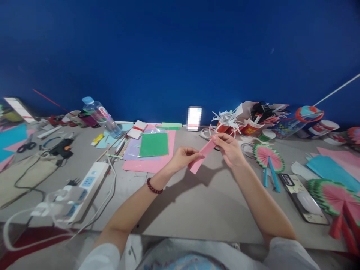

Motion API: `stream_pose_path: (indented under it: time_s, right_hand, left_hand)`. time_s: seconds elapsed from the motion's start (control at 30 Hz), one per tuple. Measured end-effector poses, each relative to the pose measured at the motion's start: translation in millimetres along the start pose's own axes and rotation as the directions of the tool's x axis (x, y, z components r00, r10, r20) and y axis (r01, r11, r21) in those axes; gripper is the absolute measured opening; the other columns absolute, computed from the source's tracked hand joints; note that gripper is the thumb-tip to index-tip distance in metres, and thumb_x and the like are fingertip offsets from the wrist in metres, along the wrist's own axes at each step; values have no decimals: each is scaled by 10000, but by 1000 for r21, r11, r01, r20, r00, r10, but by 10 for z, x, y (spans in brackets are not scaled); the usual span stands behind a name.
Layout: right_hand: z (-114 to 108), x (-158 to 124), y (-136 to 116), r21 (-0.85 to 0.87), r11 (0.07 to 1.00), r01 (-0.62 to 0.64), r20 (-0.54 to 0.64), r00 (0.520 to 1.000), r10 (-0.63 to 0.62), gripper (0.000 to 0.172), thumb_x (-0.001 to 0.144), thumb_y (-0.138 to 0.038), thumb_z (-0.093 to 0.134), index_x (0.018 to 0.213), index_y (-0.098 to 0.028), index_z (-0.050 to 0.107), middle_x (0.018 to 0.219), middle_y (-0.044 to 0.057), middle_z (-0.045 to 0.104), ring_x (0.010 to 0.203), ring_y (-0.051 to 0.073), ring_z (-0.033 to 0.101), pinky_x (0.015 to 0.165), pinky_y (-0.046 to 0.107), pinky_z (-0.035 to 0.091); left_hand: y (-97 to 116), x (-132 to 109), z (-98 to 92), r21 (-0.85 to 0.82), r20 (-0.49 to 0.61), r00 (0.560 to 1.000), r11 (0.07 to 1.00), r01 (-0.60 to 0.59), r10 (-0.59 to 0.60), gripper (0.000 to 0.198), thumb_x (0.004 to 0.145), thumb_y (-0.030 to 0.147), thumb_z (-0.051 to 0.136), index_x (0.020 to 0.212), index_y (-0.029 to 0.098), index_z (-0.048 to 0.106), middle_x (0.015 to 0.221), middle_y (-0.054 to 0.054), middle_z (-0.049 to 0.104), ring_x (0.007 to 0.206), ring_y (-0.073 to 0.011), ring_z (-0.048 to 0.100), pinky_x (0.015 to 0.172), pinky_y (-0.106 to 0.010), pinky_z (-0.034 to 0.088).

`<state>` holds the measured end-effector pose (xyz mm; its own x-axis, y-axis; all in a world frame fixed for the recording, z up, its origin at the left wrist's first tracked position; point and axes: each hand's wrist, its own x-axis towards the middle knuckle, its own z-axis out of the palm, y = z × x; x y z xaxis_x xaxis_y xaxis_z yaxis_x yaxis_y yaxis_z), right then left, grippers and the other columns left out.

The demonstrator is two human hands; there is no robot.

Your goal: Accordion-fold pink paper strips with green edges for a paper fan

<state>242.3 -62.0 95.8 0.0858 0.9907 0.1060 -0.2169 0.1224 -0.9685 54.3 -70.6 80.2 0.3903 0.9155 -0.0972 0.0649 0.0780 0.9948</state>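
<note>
Head view: at the back, a plain deep-blue wall (180, 56); below it, a wide grey desk (197, 202), crowded along its far edge and both sides. Left of centre toward the far edge, a large pink paper sheet (152, 165) beneath a lilac sheet and a green rectangular paper sheet (153, 145). Near the front left corner, a long white power strip (87, 183) with white cables plugged in. By the far edge on the left, a clear plastic water bottle with a blue cap (102, 116), tilted. Toward the right side, a round pleated pink-and-green paper fan (268, 157) with blue handles, flat on the desk. Over the middle of the desk, raised clear of it, left hand (182, 157) with fingers curled in, pinching the lower end of a narrow pink paper strip (201, 156); right hand (229, 150) likewise closed at the fingertips on the upper end. Strip tilted, higher end to the right, stretched between the two hands. On the left wrist, a dark red bead bracelet (153, 186).
</note>
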Motion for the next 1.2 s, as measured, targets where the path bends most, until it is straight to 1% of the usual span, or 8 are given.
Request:
stream_pose_path:
  time_s: [0.2, 0.3, 0.4, 0.67, 0.83, 0.93, 1.07, 1.2]
  right_hand:
    - [4, 0, -31, 27, 1000, -10, -31, 999, 11, 185, 592, -338, 820, 704, -227, 724, 690, -31, 652, 622, 70, 520, 585, 202, 422]
    - [-25, 20, -53, 54, 998, -14, -80, 997, 18, 192, 572, -333, 831, 691, -230, 721, 682, -36, 651, 608, 60, 512, 555, 183, 412]
    - [-57, 45, -67, 73, 997, 7, -104, 995, 0, 191, 568, -332, 832, 685, -233, 717, 687, -35, 655, 594, 58, 511, 537, 178, 412]
    - [-68, 60, -66, 66, 997, 33, -143, 989, -23, 207, 590, -351, 814, 716, -229, 704, 702, -34, 647, 587, 66, 525, 517, 194, 420]
    - [-112, 99, -94, 104, 994, 23, -200, 980, -1, 260, 531, -358, 837, 685, -220, 680, 695, -38, 641, 609, 75, 549, 519, 197, 434]
    - [-132, 123, -116, 94, 995, 20, -225, 974, 1, 273, 520, -366, 832, 694, -226, 675, 696, -38, 637, 617, 85, 564, 522, 211, 445]
    - [-152, 131, -128, 78, 997, 24, -229, 973, -6, 250, 534, -358, 813, 694, -230, 669, 698, -34, 640, 629, 99, 574, 534, 228, 457]
    - [-193, 144, -108, 118, 993, 2, -257, 966, 28, 174, 542, -292, 781, 633, -223, 650, 663, -36, 631, 632, 106, 576, 538, 229, 462]
  left_hand:
    - [13, -9, 19, 11, -35, 999, 999, -36, 36, 324, 672, 442, 744, 742, 125, 729, 624, -28, 636, 510, -62, 466, 460, -188, 344]
    - [15, -3, 15, 20, -32, 999, 999, -36, 37, 305, 684, 421, 735, 777, 130, 738, 656, -34, 657, 523, -68, 486, 478, -192, 373]
    - [1, 13, 12, 13, -48, 997, 998, -53, 54, 281, 677, 401, 743, 749, 129, 731, 675, -39, 670, 566, -80, 529, 529, -199, 416]
    - [15, 21, 6, 14, -149, 980, 991, -132, 133, 313, 636, 426, 768, 657, 121, 702, 617, -47, 666, 554, -103, 557, 523, -218, 440]
    - [53, 17, -30, -52, -96, 991, 993, -104, 98, 271, 644, 367, 770, 783, 136, 746, 677, -47, 698, 615, -114, 591, 623, -244, 486]
    - [64, 17, -42, -69, -119, 990, 994, -82, 73, 259, 660, 312, 759, 865, 154, 757, 710, -44, 716, 659, -128, 620, 679, -264, 500]
    - [85, 15, -34, -60, -190, 979, 995, -82, 69, 207, 664, 262, 746, 843, 160, 764, 694, -42, 720, 678, -146, 644, 705, -279, 513]
    - [105, 14, -31, -63, -173, 984, 996, -60, 48, 190, 655, 249, 748, 822, 161, 766, 655, -31, 709, 648, -135, 629, 703, -274, 508]
